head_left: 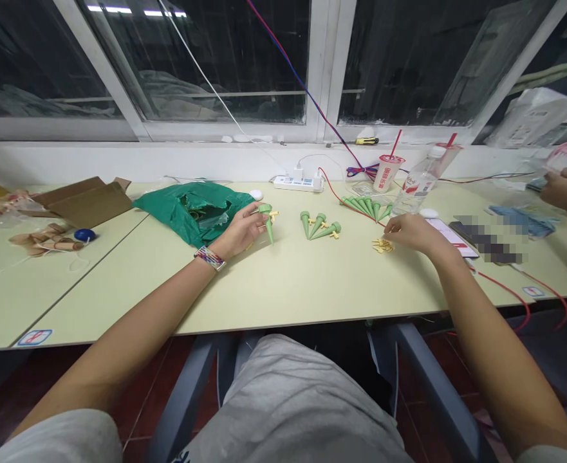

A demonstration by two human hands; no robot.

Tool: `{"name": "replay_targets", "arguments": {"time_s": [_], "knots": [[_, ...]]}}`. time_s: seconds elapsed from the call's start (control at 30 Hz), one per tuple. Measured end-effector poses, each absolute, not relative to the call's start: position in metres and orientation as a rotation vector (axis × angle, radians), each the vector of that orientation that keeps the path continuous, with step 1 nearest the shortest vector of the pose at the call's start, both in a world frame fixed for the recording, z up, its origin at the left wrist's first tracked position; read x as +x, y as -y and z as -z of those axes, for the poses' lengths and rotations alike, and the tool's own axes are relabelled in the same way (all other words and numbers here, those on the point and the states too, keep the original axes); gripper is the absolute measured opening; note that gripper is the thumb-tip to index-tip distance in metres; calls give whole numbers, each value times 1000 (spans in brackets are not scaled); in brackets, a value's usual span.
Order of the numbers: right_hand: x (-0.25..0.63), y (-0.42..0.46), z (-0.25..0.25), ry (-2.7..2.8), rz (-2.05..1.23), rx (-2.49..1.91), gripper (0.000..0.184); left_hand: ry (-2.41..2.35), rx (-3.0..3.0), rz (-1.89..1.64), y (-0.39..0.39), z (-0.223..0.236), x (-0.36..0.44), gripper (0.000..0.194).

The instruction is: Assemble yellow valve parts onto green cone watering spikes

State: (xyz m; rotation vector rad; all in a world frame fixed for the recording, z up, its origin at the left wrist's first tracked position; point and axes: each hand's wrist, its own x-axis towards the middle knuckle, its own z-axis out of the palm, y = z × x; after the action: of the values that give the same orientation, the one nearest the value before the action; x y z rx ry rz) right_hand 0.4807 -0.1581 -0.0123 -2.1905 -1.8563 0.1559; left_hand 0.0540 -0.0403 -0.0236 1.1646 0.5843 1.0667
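Tip down, a green plant-watering spike [269,230] with a yellow valve at its side is held in the fingers of my left hand [241,230], which wears a patterned wristband. To its right, several similar spikes with yellow valves [318,225] lie grouped on the table. My right hand [411,233] is bent down over a small pile of yellow valves [383,245], its fingers bunched together. What its fingertips pinch, if anything, is hidden. Behind that pile, several green spikes [367,207] lie in a row, and no yellow valves show on them.
A torn green plastic bag [167,204] lies behind my left hand. Left are a cardboard box [87,202] and wooden toys [46,241]. A water bottle [414,186], a cup [388,173], phones and red cables stand or lie right. Another person's hand [566,190] holds something pink.
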Motion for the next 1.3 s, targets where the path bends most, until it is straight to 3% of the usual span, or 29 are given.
{"name": "replay_targets", "arguments": {"time_s": [0.17,0.37,0.57,0.87,1.03,1.3], "knots": [[484,156,22,1896,-284,-2150,13,-598,1148,-1064,42,23,55,38],[475,146,8,1731,-76,-2010,6,-584,1154,-1060,40,25,55,37],[400,115,-6,1616,-547,-1432,8,-583,1195,-1034,39,30,54,35],[301,83,9,1640,-812,-1099,28,-558,1236,-1019,45,28,57,37],[287,94,24,1658,-667,-1018,41,-536,1310,-990,52,28,59,40],[290,99,28,1822,-310,-918,37,-538,1358,-946,62,25,63,42]]}}
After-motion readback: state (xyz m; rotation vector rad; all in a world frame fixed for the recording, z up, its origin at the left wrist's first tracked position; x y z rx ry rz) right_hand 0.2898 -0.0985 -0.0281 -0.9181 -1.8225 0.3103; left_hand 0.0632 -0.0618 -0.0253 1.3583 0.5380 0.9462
